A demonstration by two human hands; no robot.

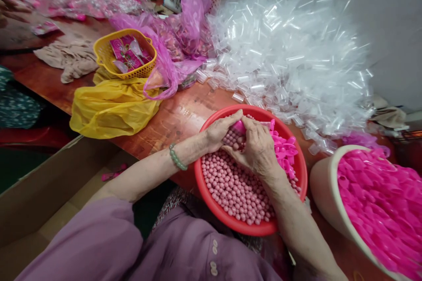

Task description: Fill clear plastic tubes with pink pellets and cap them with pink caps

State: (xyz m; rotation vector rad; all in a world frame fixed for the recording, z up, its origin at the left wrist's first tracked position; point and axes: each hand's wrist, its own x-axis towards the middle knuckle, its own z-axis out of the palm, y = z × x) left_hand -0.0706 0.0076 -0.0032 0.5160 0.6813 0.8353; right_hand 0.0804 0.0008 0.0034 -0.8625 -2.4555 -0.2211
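Both hands meet over a red basin [251,227] filled with small pink balls [231,189]. My left hand [221,134], with a green bead bracelet [178,158] on its wrist, is closed at a bright pink plastic piece [238,127]. My right hand [259,147] curls over a clear plastic tube [264,124], whose end shows past the fingers. The fingertips of both hands touch, and the hands partly hide the tube and the pink piece. Loose pink plastic pieces [286,151] lie on the balls at the basin's right side.
A large heap of clear tubes [283,57] lies beyond the basin. To the right stands a cream bucket [325,180] of pink pieces. A yellow basket [123,35], a yellow bag [112,107] and a cloth [70,57] are at left. Below them is a cardboard box [36,189].
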